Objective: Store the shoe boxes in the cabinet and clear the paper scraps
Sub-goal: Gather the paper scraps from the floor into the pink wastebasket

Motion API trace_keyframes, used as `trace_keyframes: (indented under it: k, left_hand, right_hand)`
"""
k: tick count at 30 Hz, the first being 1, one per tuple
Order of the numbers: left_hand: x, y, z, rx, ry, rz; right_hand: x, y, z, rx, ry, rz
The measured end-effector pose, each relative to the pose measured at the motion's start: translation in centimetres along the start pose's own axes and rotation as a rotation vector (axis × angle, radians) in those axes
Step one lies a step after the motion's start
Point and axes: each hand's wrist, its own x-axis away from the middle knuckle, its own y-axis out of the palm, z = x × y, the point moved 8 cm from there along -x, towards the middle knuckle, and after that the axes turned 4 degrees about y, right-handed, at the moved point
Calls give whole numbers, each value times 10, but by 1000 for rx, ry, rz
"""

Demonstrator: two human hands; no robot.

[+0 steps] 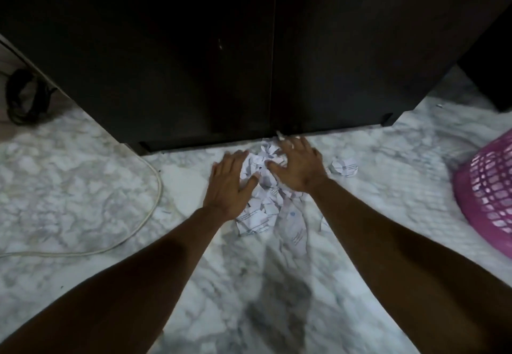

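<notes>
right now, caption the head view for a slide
Both hands gather paper scraps before the closed cabinet.

You are looking down at a grey-veined white marble floor [83,176] — it is filling most of the view. A pale cord [144,212] is curving across it on your left, running off the left edge. Farther back on that side, a coil of black cable [26,98] is lying in shadow. At your right edge a pink plastic lattice basket [487,195] is sitting on the floor — only part of it is showing.
</notes>
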Motion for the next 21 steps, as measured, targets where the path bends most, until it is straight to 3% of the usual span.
trace_keyframes:
  k: [3,7,9,12,17,21]
  left_hand:
    - [9,-3,18,125,92,-5]
    - [36,-21,21,179,163,118]
    - [50,-30,14,176,148,158]
    - [64,-32,11,89,200,72]
    - [63,-15,10,-16,230,-66]
    - [53,-1,25,11,223,-81]
  right_hand:
    - [22,14,-16,19,-146,-7]
    - [71,3,-15,-104,-233,149]
    - [94,-19,8,-201,-211,286]
    - [126,-44,68,-319,-74,458]
    - [131,-11,128,-297,199,334]
    - [101,14,77,-197,19,189]
